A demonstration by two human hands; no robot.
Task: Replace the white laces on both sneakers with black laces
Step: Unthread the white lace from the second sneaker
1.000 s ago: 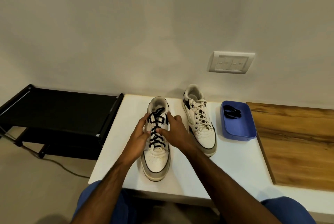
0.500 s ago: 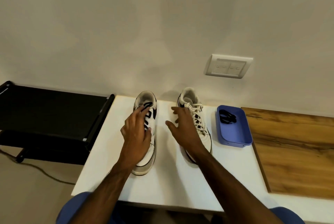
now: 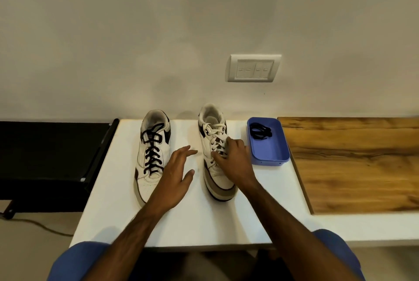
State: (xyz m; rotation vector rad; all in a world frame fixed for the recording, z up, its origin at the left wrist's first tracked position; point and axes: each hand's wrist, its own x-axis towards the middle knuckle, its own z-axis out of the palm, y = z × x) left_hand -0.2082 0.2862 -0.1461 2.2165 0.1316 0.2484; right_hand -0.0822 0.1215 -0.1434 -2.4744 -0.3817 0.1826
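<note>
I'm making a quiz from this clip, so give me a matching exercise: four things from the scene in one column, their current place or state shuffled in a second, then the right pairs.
Things:
1. white sneaker with black laces
2. white sneaker with white laces
3. loose black lace
4. left hand

States:
A. lies in the blue plastic tray
B. open, between the two sneakers
C. right hand rests on its laces
D. stands untouched at the left

Pairs: 1-D, 2-C, 3-A, 4-B
</note>
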